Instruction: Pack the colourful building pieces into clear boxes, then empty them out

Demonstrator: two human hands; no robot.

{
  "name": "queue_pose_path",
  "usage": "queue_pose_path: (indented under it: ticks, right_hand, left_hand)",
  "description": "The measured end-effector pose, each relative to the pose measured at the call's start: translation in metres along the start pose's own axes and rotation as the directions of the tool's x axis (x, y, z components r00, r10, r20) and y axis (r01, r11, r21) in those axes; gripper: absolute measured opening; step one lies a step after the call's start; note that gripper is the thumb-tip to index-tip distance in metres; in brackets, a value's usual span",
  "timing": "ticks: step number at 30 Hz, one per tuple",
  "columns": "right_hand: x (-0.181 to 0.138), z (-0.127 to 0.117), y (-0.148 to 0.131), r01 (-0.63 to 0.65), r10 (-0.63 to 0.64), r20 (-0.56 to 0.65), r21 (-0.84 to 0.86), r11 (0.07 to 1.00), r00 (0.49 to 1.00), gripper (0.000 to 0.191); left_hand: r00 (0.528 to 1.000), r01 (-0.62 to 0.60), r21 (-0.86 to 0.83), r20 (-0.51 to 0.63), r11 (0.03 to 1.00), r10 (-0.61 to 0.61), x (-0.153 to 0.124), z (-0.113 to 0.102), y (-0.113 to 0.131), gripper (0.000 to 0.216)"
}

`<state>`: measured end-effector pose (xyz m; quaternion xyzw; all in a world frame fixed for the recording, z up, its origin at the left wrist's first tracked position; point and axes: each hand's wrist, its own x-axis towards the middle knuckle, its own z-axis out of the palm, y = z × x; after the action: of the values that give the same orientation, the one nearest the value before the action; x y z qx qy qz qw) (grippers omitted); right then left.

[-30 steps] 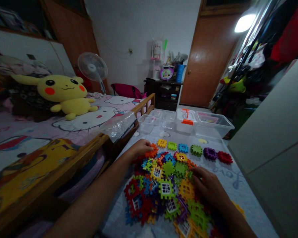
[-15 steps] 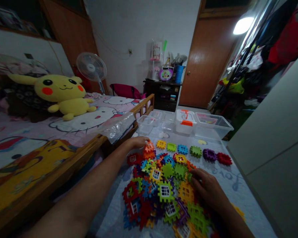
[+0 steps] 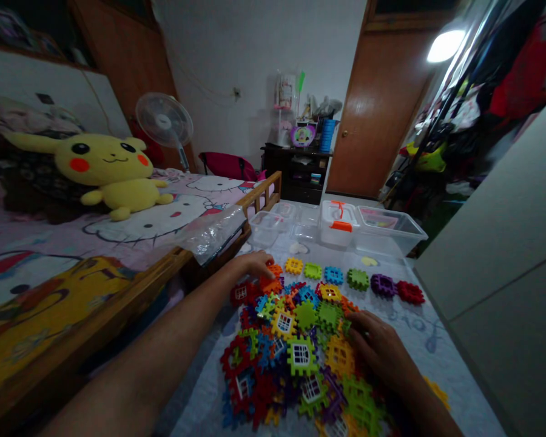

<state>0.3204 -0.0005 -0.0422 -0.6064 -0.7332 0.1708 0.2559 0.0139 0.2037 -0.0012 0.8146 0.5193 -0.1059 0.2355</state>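
A heap of colourful toothed plastic building blocks point(image 3: 306, 315) lies on the table, several of them with white window grids. At the heap's far left edge, my left hand point(image 3: 256, 263) has its fingers closed on an orange building block point(image 3: 271, 284); the fingertips are partly hidden. My right hand point(image 3: 380, 340) rests against the heap's right side with loosely bent fingers apart. Its fingertips touch the heap near a small green block point(image 3: 346, 328). Beyond the heap runs a row of single blocks: yellow point(image 3: 293, 266), lime point(image 3: 312, 271), blue point(image 3: 333, 275), green point(image 3: 358, 279), purple point(image 3: 383, 286) and red point(image 3: 410, 292).
Clear plastic boxes point(image 3: 377, 240) stand at the table's far end, one with an orange-handled lid point(image 3: 341, 226). A wooden bed rail point(image 3: 200, 252) borders the table on the left. A pale cabinet point(image 3: 509, 243) stands to the right.
My left hand's fingers have come forward and down over the orange block, which was tilted up before and now sits lower. My right hand stays at the same spot.
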Motion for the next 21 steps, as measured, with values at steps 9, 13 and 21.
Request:
queue_pose_path:
  ticks: [9, 13, 21]
  right_hand:
    - [0.000, 0.000, 0.001, 0.016, -0.016, 0.010, -0.025, 1.000, 1.000, 0.026]
    - [0.000, 0.000, 0.001, 0.013, -0.013, 0.003, -0.029, 1.000, 1.000, 0.026]
    - [0.001, 0.000, 0.001, 0.023, -0.023, 0.004, -0.021, 0.999, 1.000, 0.026]
  left_hand:
    - [0.996, -0.012, -0.145, 0.086, 0.989, 0.025, 0.005, -0.005, -0.010, 0.055]
    - [0.994, -0.006, -0.161, 0.103, 0.987, 0.023, 0.011, -0.004, -0.013, 0.053]
    - [0.992, -0.006, -0.112, 0.125, 0.994, 0.020, 0.009, -0.005, -0.003, 0.043]
